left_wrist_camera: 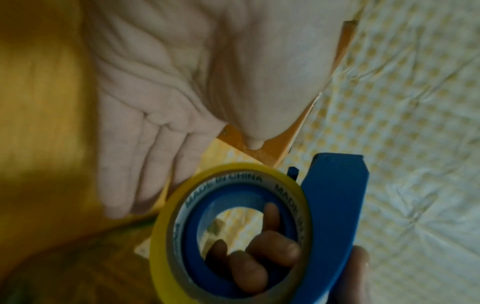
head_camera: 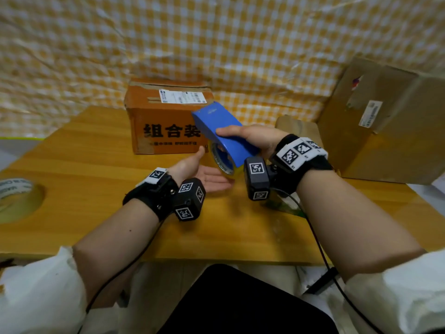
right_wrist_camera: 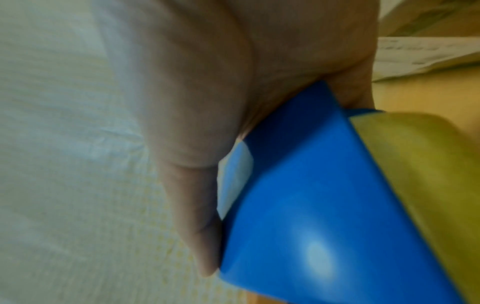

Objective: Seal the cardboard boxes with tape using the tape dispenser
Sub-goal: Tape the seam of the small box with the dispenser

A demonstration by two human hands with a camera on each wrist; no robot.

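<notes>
Gripping blue tape dispenser (head_camera: 224, 131) — right hand (head_camera: 255, 138); left hand (head_camera: 204, 174) open-palmed.

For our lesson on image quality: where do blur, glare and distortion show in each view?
Head view: wide-angle bending, edges soft. Left wrist view: left hand blurred and dim, tape roll print readable. Right wrist view: all blurred, with glare on the tape dispenser.

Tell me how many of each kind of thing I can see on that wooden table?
Cardboard boxes: 2, the orange printed box and the plain brown box.
Tape dispensers: 1, the blue plastic dispenser held in the right hand.
Loose tape rolls: 1, the clear roll.
Total: 4
</notes>
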